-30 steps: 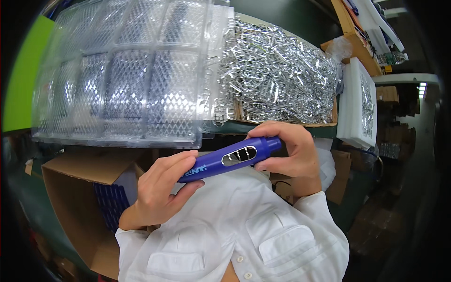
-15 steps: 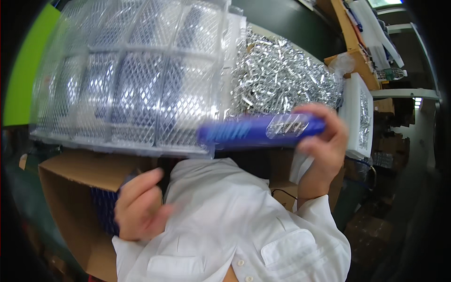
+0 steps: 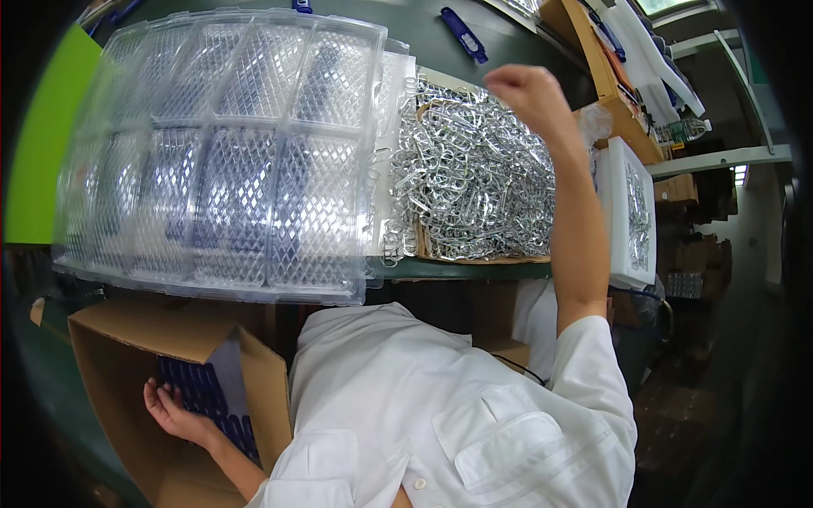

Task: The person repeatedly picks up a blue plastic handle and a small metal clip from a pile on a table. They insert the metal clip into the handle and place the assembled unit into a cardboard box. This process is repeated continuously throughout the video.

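Note:
My right hand (image 3: 532,97) is raised over the far side of the pile of shiny metal clips (image 3: 483,178), fingers curled together with nothing visible in them. Beyond its fingertips, apart from them, a long blue plastic piece (image 3: 464,35) with a pale oval window lies on the green table (image 3: 402,25). Low on the left, my left hand (image 3: 176,413) is inside an open cardboard box (image 3: 114,372), palm up and fingers apart. It is right beside the rows of blue plastic pieces (image 3: 199,385) in there and appears to hold nothing.
Clear plastic trays (image 3: 229,152) with diamond-patterned compartments cover the table's left half, blue showing through. A white foam box (image 3: 631,212) holding metal pieces stands at the right, near a wooden rack (image 3: 597,59) and a plastic bottle (image 3: 684,130). A green panel (image 3: 42,135) borders the far left.
My right hand has moved up and away from me, no longer holding a blue piece; one now lies on the far table. My left hand has dropped into the cardboard box.

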A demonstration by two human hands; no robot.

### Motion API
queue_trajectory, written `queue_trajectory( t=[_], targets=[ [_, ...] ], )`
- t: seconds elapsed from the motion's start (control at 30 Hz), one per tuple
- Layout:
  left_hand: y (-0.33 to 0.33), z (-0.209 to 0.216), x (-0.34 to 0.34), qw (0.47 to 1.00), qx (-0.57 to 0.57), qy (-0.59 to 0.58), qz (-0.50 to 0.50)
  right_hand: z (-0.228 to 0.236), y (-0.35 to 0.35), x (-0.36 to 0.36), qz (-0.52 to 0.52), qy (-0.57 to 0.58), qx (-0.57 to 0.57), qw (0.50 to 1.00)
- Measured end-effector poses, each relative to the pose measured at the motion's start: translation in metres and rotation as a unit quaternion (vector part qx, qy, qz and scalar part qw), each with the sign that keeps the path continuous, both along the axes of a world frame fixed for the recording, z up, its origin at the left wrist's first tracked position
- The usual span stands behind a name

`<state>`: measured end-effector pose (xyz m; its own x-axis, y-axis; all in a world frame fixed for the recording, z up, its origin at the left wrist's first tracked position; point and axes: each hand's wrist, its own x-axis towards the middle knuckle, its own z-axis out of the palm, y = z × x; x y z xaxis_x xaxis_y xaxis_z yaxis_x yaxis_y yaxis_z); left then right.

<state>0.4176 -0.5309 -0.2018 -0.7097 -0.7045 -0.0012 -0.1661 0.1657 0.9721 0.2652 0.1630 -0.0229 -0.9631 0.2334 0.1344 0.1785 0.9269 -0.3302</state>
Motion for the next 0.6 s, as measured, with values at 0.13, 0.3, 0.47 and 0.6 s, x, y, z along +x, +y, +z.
queue_trajectory(
  t=[0.13,0.3,0.47,0.6],
  targets=[
    [-0.039,-0.054,0.024,0.997,0.023,-0.069,0.001,-0.005,-0.051,0.024,0.048,-0.059,0.008,0.997],
    [-0.090,-0.100,0.058,0.992,-0.008,-0.124,0.029,-0.006,-0.069,0.038,0.054,-0.057,0.096,0.992],
    [-0.127,-0.130,0.057,0.986,-0.101,-0.127,0.034,-0.046,-0.016,0.049,0.070,-0.106,0.014,0.992],
    [-0.145,-0.140,0.083,0.960,-0.162,-0.221,-0.059,-0.035,-0.018,0.054,0.065,-0.061,-0.028,0.996]
  ],
)
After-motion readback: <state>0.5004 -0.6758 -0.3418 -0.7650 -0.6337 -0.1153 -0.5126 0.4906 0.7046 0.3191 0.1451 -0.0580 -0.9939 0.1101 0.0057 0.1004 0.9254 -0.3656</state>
